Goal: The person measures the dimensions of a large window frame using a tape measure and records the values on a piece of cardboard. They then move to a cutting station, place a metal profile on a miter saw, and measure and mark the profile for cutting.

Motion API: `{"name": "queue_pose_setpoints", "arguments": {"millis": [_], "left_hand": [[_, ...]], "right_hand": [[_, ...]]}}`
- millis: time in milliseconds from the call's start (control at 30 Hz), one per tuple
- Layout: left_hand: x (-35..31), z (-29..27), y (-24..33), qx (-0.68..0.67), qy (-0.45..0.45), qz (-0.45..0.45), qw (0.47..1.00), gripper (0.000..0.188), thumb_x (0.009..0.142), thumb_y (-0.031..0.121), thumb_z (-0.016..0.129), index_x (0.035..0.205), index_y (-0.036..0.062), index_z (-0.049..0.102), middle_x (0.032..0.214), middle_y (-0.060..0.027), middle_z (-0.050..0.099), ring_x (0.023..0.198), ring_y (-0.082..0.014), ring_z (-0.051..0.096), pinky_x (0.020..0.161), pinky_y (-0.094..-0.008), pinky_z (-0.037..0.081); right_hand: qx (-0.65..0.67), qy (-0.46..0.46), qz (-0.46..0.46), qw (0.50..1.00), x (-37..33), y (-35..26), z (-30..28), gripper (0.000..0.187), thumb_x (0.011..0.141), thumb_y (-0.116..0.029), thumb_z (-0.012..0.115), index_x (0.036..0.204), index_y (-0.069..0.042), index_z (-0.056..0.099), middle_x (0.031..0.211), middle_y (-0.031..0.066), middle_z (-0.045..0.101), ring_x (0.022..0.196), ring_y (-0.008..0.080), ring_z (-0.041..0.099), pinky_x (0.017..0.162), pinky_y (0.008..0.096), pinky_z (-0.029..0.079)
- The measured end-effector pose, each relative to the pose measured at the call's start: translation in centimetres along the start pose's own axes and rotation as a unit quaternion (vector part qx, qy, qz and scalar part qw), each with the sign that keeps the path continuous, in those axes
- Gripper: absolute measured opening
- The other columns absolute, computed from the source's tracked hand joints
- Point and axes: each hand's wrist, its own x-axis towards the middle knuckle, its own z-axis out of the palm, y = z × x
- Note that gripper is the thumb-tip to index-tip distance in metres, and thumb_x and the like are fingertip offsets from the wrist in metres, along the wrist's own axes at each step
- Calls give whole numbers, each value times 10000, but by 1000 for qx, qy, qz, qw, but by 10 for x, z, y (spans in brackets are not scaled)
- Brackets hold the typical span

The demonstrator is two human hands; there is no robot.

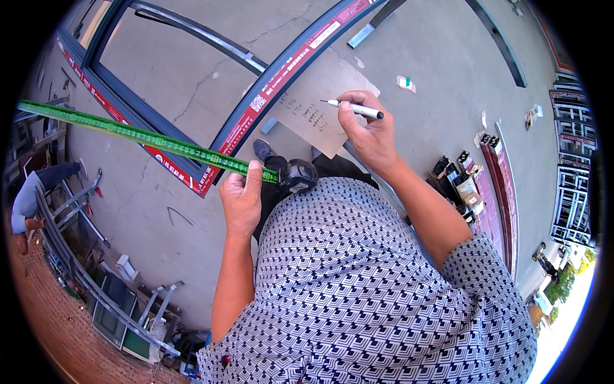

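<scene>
My left hand (242, 197) grips the green blade of a tape measure (160, 142) close to its black case (298, 176), which sits against my shirt front. The blade runs out to the left over a dark frame (268, 75) faced with red printed film. In my right hand (372, 131) is a white marker pen (357, 110) with a black end, its tip pointing left. Below the pen lies a sheet of brown board (320, 102) with several handwritten figures on it. The blade's far end is at the left rim of the view, too small to make out.
Long metal profiles (499, 45) lie on the concrete floor beyond the frame. To the right are black bundled parts (457, 182) and red-filmed bars (501, 185). Stacked frames (569, 205) stand at the far right. Another person (29, 205) bends over a rack at the left.
</scene>
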Motion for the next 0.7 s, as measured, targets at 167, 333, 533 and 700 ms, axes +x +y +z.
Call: {"name": "queue_pose_setpoints", "arguments": {"millis": [167,333,533,700], "left_hand": [[18,-19,11,7,-43,12,999,294,1070,290,664,865,82,630,691,94,499,580,-1,379,503,-228,261],[35,-36,26,-7,-106,9,994,274,1077,223,652,873,41,657,782,90,552,690,-10,425,573,-230,323],[53,-50,43,-48,-189,30,980,290,1081,280,649,898,56,676,764,101,544,653,12,413,541,-211,285],[58,-67,46,7,-256,63,965,293,1073,286,656,940,29,699,723,83,542,681,-16,444,553,-252,361]], "right_hand": [[53,14,36,998,-7,-9,9,198,1084,-179,609,1174,-10,656,835,21,685,785,82,633,726,273,515],[-8,-6,-15,1000,-22,-32,27,208,1103,-175,558,1233,-16,592,870,68,691,824,118,657,759,286,528],[41,-64,72,994,-56,-72,74,354,1038,-271,657,1255,-7,562,1120,151,709,1072,224,696,942,360,544],[-46,-86,106,990,-85,-96,119,555,885,-340,812,1266,-3,591,1117,199,706,1066,305,708,984,411,540]]}}
